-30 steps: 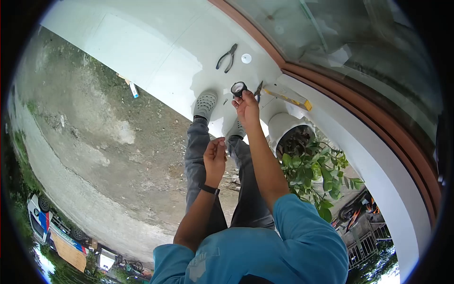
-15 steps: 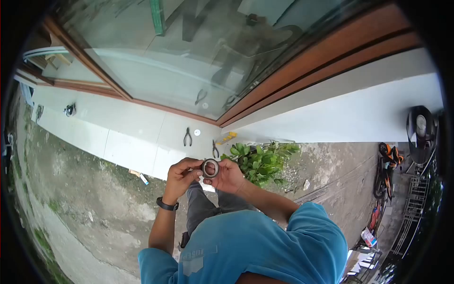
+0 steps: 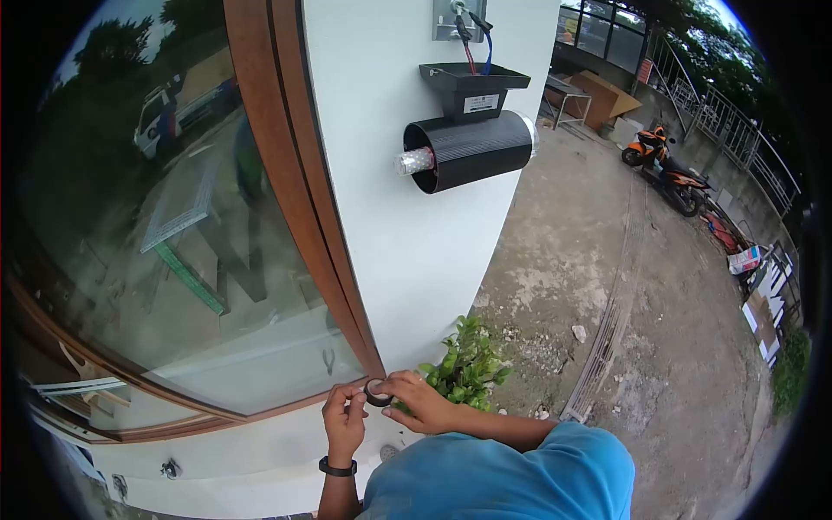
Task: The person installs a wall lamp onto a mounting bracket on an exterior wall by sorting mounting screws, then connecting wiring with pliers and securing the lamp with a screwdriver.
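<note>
A small dark ring-shaped roll, like tape, is held between my two hands near the bottom of the view. The fingers and thumb of my left hand pinch its left edge. My right hand grips it from the right, fingers over the top. On the white wall above hangs a black cylindrical lamp with a clear end piece. Its black bracket sits under a grey wall box, where red and blue wires with dark wrapped sections come out.
A brown-framed window stands at the left. Below the wall is a leafy green plant beside my right hand. An orange and black motorcycle is parked on the concrete ground, with metal railings and scrap boards at the right.
The view has tilted up from the ledge and ground, bringing the wall lamp and wires into sight. The ring is still in both hands, with the right fingers now over its top.
</note>
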